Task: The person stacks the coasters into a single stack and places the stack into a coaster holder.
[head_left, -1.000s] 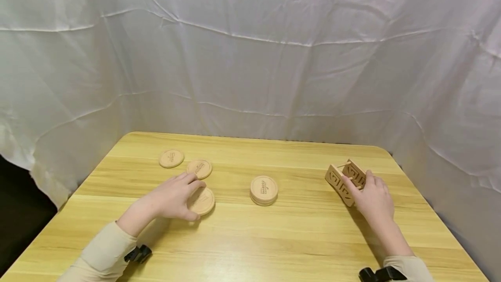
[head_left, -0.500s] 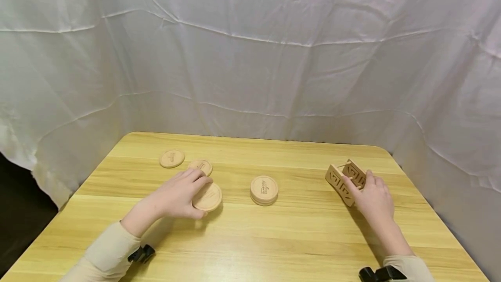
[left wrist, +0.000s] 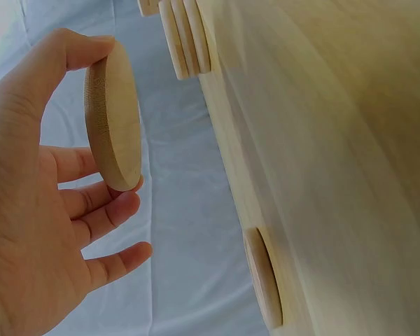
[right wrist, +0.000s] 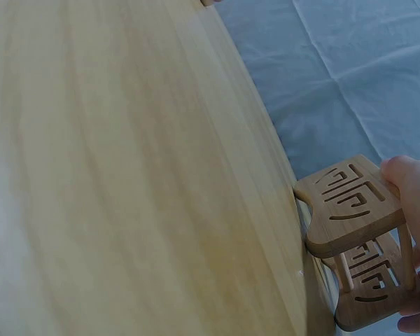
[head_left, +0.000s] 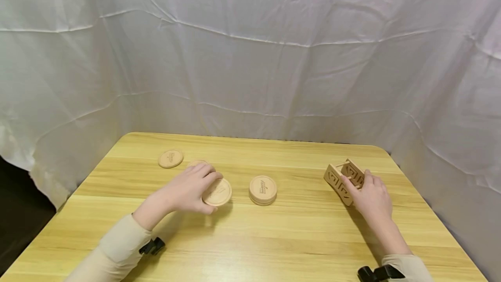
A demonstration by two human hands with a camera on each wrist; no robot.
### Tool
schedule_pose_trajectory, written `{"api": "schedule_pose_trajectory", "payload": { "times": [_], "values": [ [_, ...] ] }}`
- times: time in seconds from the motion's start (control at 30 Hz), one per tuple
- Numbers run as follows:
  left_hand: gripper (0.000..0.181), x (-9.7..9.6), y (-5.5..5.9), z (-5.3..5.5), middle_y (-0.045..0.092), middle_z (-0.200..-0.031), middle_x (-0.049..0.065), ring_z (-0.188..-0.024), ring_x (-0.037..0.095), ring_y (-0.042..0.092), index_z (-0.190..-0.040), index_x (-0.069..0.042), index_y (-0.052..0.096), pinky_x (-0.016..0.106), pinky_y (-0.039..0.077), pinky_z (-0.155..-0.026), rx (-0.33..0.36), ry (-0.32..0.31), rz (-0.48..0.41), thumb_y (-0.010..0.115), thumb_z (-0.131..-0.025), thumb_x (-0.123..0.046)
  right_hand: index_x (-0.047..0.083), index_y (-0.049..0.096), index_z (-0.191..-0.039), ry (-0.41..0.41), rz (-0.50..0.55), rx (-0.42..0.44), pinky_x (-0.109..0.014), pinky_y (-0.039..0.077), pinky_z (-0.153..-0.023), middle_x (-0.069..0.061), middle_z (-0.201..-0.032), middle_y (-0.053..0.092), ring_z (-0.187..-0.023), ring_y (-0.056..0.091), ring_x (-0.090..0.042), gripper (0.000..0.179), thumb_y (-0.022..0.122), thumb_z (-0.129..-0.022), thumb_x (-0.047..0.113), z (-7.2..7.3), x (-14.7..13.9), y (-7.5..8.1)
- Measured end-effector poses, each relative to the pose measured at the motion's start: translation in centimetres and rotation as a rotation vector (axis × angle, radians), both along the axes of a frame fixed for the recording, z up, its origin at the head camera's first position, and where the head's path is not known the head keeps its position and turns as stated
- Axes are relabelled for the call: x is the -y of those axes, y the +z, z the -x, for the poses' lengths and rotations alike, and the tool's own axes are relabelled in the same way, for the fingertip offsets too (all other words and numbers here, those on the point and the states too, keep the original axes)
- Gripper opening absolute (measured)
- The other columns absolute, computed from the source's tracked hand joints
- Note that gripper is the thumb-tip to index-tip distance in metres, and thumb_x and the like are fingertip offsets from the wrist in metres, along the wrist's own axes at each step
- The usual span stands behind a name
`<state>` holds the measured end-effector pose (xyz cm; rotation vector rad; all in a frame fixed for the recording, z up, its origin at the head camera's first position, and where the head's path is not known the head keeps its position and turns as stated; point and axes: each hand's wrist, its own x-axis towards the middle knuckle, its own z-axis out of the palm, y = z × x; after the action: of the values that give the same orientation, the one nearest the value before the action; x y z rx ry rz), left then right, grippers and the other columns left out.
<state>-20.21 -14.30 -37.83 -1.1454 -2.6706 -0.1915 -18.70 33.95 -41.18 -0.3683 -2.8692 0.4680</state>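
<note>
Coaster (head_left: 220,193) in left grip (head_left: 189,189)

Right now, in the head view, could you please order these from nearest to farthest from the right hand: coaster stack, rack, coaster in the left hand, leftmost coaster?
1. Rack: gripped by the right hand.
2. Coaster stack: left of the rack.
3. Held coaster: in the left hand, left of the stack.
4. Leftmost coaster: far left.

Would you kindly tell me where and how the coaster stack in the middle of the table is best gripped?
The coaster stack is probably best pinched across its round edge, from above: it lies flat on the table, underside covered, while nothing touches its rim.
</note>
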Motion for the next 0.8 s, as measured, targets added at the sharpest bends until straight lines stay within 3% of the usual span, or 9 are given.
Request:
{"api": "schedule_pose_trajectory", "payload": {
  "times": [0.43,0.8],
  "values": [
    [0.078,-2.0,0.6,0.9,0.054,-0.115,-0.002,-0.106,0.015,0.049,-0.128,-0.015,0.056,0.042,0.043,-0.096,0.053,-0.006,-0.007,0.073,-0.064,-0.056,-0.012,0.024,-0.147,0.005,0.002,-0.019,-0.068,0.033,-0.103,-0.044,-0.139,0.034,-0.125,0.036,-0.058,0.100,0.037,-0.092,0.070,0.0,0.0,0.0],
    [0.079,-4.3,0.9,2.0,0.053,-0.116,-0.002,-0.105,0.014,0.048,-0.131,-0.015,0.054,0.033,0.047,-0.090,0.066,-0.035,0.007,0.071,-0.067,-0.059,-0.012,0.025,-0.147,0.004,0.000,-0.027,-0.069,0.033,-0.102,-0.044,-0.140,0.034,-0.125,0.036,-0.059,0.100,0.036,-0.092,0.071,0.0,-0.1,0.0]
  ]
}}
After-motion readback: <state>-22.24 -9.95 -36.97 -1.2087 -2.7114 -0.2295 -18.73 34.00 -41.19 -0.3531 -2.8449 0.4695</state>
